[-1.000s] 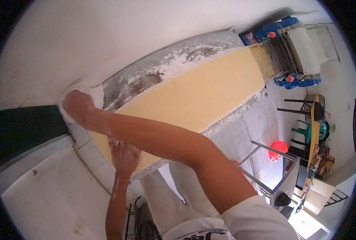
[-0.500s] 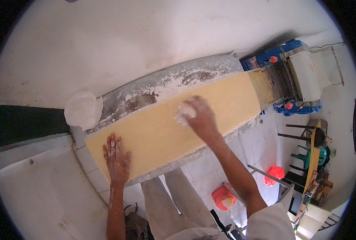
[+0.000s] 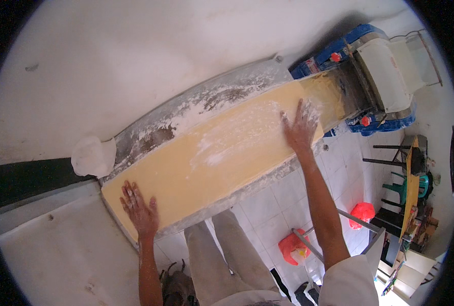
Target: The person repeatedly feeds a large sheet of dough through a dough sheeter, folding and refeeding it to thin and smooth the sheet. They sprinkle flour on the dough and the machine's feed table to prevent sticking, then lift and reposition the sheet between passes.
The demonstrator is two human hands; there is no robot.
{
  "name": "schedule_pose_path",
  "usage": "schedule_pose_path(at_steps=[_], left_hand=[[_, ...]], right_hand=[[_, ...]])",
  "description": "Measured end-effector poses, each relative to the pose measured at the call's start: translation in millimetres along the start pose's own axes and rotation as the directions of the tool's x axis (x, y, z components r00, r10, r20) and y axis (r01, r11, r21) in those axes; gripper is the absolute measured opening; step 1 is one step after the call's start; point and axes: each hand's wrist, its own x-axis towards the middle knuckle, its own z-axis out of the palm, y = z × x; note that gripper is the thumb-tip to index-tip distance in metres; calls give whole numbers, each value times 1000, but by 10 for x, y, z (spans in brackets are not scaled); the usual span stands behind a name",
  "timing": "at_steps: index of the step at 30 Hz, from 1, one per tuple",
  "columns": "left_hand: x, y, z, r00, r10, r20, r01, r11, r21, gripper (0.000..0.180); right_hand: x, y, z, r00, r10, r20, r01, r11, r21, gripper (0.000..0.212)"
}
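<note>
A long pale-yellow dough sheet (image 3: pixel 186 196) lies flat along a narrow grey worktop (image 3: pixel 270 76). White flour (image 3: pixel 222 145) is streaked over its middle and toward the right end. Near the sheet's left end, my left hand (image 3: pixel 142 214) rests on the dough, fingers spread and dusted white. My right hand (image 3: pixel 299 130) is over the right end, its fingers apart and floury, with white powder beside the fingertips. No clump shows in it, and whether the palm touches the dough I cannot tell.
Beyond the worktop's right end stands a blue-and-white roller machine (image 3: pixel 385 76) with red knobs. A white rounded thing (image 3: pixel 92 157) sits at the left end, against the wall. Red bags (image 3: pixel 293 249) and a metal-legged stand (image 3: pixel 357 219) are at lower right.
My right hand has swept right along the sheet, and the white clump it held is gone. Flour now streaks the dough. My left hand stays at the left end. The view has shifted slightly.
</note>
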Motion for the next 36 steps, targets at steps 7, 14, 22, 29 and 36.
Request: schedule_pose_path(at_steps=[7, 14, 22, 29, 36], left_hand=[[-32, -35, -23, 1000, 0, -5, 0, 1000, 22, 73], [-328, -506, -76, 1000, 21, -15, -19, 993, 115, 69], [-480, -890, -95, 990, -131, -51, 138, 975, 176, 68], [-141, -440, -47, 998, 59, 23, -59, 998, -2, 68], [-276, -920, -91, 994, -80, -72, 79, 997, -5, 67]], right_hand=[[-486, -1392, -82, 887, -463, 4, 422, 812, 403, 90], [478, 545, 119, 998, -33, 56, 37, 997, -64, 85], [-870, -2198, 21, 942, -334, -23, 305, 828, 471, 81], [-1361, -2908, -139, 812, -582, -57, 419, 512, 750, 81], [-475, -725, -127, 986, -155, 53, 157, 987, -33, 79]])
